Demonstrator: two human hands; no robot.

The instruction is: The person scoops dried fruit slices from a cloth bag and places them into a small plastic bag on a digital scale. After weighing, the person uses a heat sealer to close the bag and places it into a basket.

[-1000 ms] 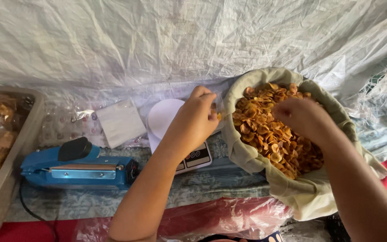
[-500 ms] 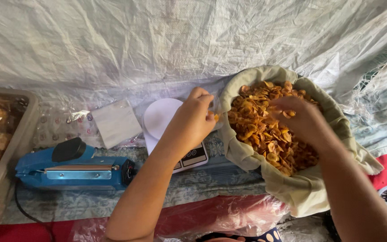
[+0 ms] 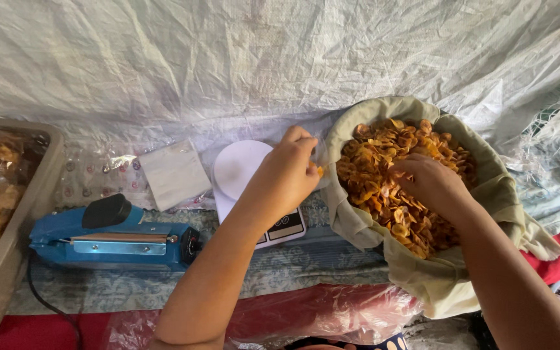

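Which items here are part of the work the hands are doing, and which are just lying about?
In use:
- right hand, down in the chips
- cloth-lined basket holding them
- left hand, over the white scale

Lying about:
- blue heat sealer
- stack of clear bags
- tray of packed chips
- red plastic sheet

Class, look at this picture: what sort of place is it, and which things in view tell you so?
Probably a small home snack-packing station: a cloth-lined basket of fried chips, a white kitchen scale and a blue heat sealer.
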